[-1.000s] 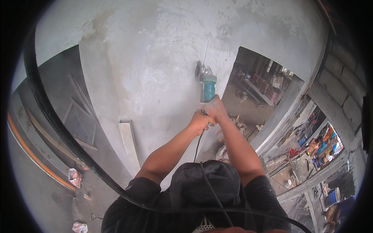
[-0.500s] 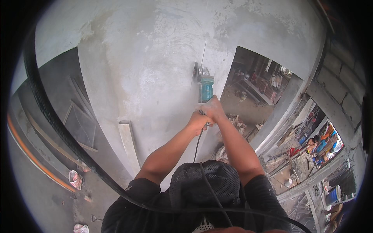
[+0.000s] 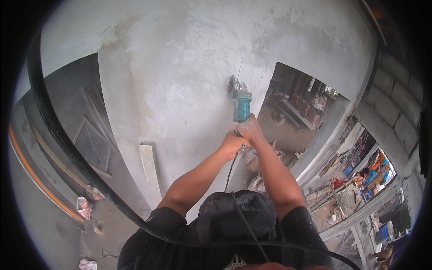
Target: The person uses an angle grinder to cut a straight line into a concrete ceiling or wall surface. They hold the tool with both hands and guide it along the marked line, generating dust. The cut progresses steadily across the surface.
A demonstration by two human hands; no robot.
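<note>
A teal angle grinder (image 3: pixel 243 109) is in both my hands, held out against a grey plastered wall (image 3: pixel 175 94). Its dark disc (image 3: pixel 231 86) stands edge-on at the wall, beside the metal guard; from here I cannot tell how deep it reaches. A thin straight line (image 3: pixel 240 67) runs up the plaster above the tool head. My right hand (image 3: pixel 250 129) is closed round the body behind the teal housing. Lower down, my left hand (image 3: pixel 233 145) grips the rear end, where the power cord (image 3: pixel 230 171) comes out. Pale dust hazes the wall around the disc.
A rectangular opening (image 3: pixel 294 108) lies right of the grinder, with rubble beyond it. A long pale hollow bar (image 3: pixel 150 168) leans at the wall's lower left. Farther left, boards and a frame (image 3: pixel 92 144) stand in a doorway. A thick black cable (image 3: pixel 90 180) crosses the view.
The whole view has shifted slightly, so wall, opening and grinder sit a little lower and to the right. Both hands keep their grip; the grinder's place on the wall looks nearly the same.
</note>
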